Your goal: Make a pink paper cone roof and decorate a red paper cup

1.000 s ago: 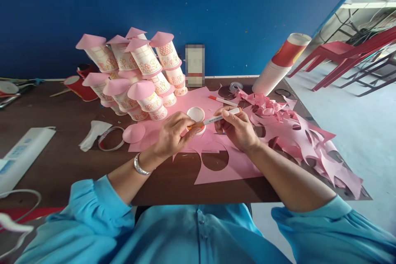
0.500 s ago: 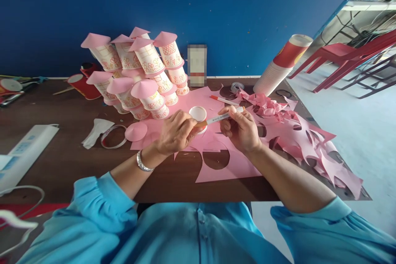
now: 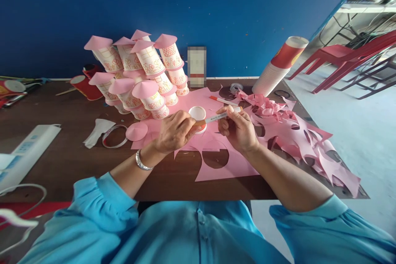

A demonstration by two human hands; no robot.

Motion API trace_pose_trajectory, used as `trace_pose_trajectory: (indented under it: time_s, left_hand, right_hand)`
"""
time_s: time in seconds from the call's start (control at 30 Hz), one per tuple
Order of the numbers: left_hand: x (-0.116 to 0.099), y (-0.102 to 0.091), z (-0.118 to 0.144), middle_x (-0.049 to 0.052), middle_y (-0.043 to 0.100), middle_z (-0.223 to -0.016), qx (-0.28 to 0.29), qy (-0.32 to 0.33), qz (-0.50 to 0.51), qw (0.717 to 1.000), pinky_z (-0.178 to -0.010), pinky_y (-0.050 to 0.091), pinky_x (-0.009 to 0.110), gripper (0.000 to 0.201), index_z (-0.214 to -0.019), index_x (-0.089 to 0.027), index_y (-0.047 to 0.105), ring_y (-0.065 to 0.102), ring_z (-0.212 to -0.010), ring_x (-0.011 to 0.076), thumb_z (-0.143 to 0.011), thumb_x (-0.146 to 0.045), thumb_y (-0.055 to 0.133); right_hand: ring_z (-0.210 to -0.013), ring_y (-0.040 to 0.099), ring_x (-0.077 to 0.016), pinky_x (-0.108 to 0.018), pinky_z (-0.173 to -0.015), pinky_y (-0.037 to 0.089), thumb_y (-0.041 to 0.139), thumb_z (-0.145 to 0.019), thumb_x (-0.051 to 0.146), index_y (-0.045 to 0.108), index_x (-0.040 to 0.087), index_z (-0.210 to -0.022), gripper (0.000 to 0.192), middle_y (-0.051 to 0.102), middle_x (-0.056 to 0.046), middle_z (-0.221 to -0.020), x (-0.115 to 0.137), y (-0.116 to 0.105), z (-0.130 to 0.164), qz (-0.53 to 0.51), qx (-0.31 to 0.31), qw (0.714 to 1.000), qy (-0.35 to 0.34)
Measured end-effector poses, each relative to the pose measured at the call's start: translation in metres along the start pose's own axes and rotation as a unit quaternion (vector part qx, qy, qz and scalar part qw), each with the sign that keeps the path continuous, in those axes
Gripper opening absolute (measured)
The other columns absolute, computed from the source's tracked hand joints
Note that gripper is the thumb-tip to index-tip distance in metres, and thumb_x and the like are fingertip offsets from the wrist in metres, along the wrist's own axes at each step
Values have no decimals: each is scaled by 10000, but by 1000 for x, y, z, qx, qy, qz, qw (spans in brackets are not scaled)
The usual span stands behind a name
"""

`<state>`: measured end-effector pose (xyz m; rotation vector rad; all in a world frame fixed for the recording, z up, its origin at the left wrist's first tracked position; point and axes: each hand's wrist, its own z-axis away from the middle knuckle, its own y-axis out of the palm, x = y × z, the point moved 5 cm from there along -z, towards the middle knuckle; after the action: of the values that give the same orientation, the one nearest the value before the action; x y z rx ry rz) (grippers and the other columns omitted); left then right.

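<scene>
A marker pen (image 3: 216,117) with a white barrel and an orange-brown cap is stretched between my two hands. My left hand (image 3: 177,131) is closed around its capped end. My right hand (image 3: 239,128) pinches the barrel near the other end. Just behind the pen stands a white paper cup (image 3: 197,113), partly hidden by the pen and my left fingers. Under them lies pink paper (image 3: 229,169) with round cut-outs. A second marker with a red cap (image 3: 223,100) rests beyond my right hand.
Stacked decorated cups with pink cone tops (image 3: 144,74) stand at the back left. A tall stack of cups (image 3: 272,70) leans at the back right, near pink paper scraps (image 3: 297,132). A tape roll (image 3: 114,136) and a pink cone (image 3: 136,131) lie left of my left hand.
Both hands keep the same hold on the marker. My right hand has shifted very slightly left, and the camera view has moved a little.
</scene>
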<state>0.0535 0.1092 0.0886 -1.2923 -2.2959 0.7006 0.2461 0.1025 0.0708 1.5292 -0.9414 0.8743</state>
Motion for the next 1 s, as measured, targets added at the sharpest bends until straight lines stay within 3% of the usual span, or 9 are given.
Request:
trace_pose_trajectory:
  time_s: [0.13, 0.27, 0.33, 0.4, 0.47, 0.63, 0.8, 0.9, 1.0]
  left_hand:
    - [5, -4, -3, 18, 571, -767, -3, -39, 43, 998, -598, 421, 340, 298, -887, -223, 603, 554, -678, 177, -1147, -344, 524]
    - [28, -19, -4, -4, 511, -757, -110, -148, 118, 976, -649, 464, 344, 383, -800, -231, 508, 534, -698, 166, -1172, -315, 464]
    - [34, -19, -3, 0, 560, -798, -130, -184, 135, 965, -701, 510, 347, 355, -828, -232, 529, 585, -764, 169, -1168, -329, 491]
    - [32, -13, -4, 8, 623, -862, -102, -187, 147, 966, -699, 527, 331, 241, -938, -230, 609, 609, -790, 166, -1148, -333, 553]
    - [23, -5, -3, 24, 664, -907, -66, -173, 144, 972, -732, 548, 333, 161, -1032, -225, 643, 642, -848, 175, -1142, -314, 567]
    - [1, 1, -1, 40, 705, -982, -33, -96, 143, 985, -745, 564, 300, 91, -1177, -214, 673, 674, -881, 165, -1122, -263, 618]
    - [8, 2, 2, 34, 712, -954, -48, -108, 129, 985, -686, 550, 280, 89, -1183, -217, 683, 675, -870, 163, -1102, -233, 650]
    - [12, 3, 4, 30, 716, -940, -52, -121, 116, 984, -640, 537, 271, 93, -1162, -221, 692, 683, -841, 157, -1077, -259, 704]
    - [6, 6, 5, 21, 722, -940, -31, -90, 111, 989, -678, 565, 277, 101, -1150, -230, 707, 701, -822, 147, -1061, -269, 736]
  right_hand:
    - [-445, 416, -102, -284, -438, 346, 856, -878, 678, 715, 238, -839, 464, 493, 75, -549, 9, -13, -5, 12, -20, 1000, -19]
    - [-497, 436, -102, -282, -485, 420, 860, -925, 629, 661, 273, -892, 409, 466, 84, -606, 47, -54, -21, -1, -106, 984, -143]
    - [-531, 505, -111, -287, -497, 462, 875, -913, 638, 666, 289, -964, 410, 570, 65, -684, 54, -64, -23, 19, -148, 972, -182]
    - [-558, 574, -118, -287, -493, 487, 889, -908, 616, 677, 301, -1036, 401, 703, 38, -808, 47, -56, -20, 60, -140, 971, -183]
    - [-629, 664, -137, -304, -542, 550, 854, -955, 566, 686, 291, -1054, 337, 785, -2, -957, 30, -33, -12, 109, -69, 978, -163]
    - [-923, 789, -203, -355, -751, 649, 864, -979, 417, 693, 280, -1157, 282, 811, -57, -1163, 7, 5, 15, 198, 31, 961, -190]
    - [-779, 746, -168, -355, -743, 642, 638, -1127, 335, 730, 262, -1152, 120, 814, -54, -1072, 23, 1, 21, 316, 25, 902, -293]
    - [-787, 738, -166, -349, -775, 646, 683, -1096, 290, 727, 257, -1144, 73, 809, -45, -1047, 30, -2, 19, 386, 1, 851, -356]
    - [-833, 770, -172, -307, -724, 647, 784, -1039, 353, 690, 260, -1215, 220, 812, -45, -1100, 23, 0, 15, 399, 32, 860, -317]
